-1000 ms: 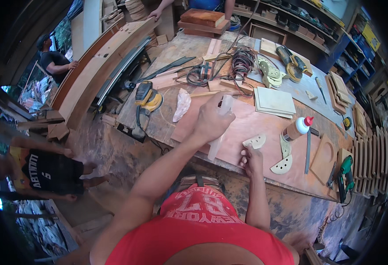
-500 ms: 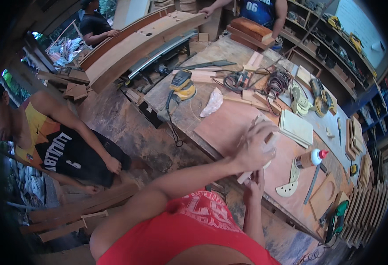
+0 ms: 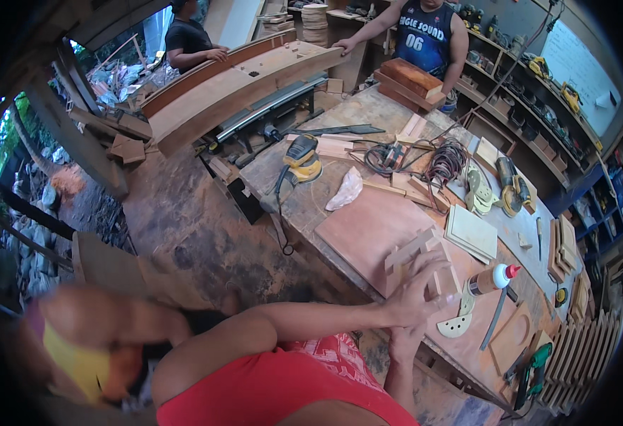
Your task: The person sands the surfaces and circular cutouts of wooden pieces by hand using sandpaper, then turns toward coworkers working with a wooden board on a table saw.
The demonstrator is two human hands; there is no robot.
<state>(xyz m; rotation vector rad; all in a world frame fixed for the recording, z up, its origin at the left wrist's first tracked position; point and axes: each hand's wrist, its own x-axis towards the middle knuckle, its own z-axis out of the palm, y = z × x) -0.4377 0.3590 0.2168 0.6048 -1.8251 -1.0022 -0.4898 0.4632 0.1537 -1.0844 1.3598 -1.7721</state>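
Note:
A small light-wood piece with slotted or notched ends (image 3: 412, 254) is raised above the table's near edge. My left hand (image 3: 421, 291) reaches across from the left with its fingers bent round this piece. Just below, and touching or almost touching it, is my right hand (image 3: 405, 341), its fingers mostly hidden behind the left. Under the wood piece lies a flat reddish-brown board (image 3: 357, 227). Close on the right are a glue bottle with a red cap (image 3: 487, 280) and pale perforated sanding discs (image 3: 456, 324).
A yellow-black sander (image 3: 303, 160), coiled cords (image 3: 448, 162) and cream boards (image 3: 471, 233) lie on the workbench (image 3: 262, 174). A green tool (image 3: 536, 369) sits at its right corner. One person (image 3: 84, 341) bends close at lower left; two others stand by a long curved panel (image 3: 247, 89).
My hands have moved a little lower with the wood piece, which now shows more clearly. The person on the left has bent down and forward. The view has shifted slightly.

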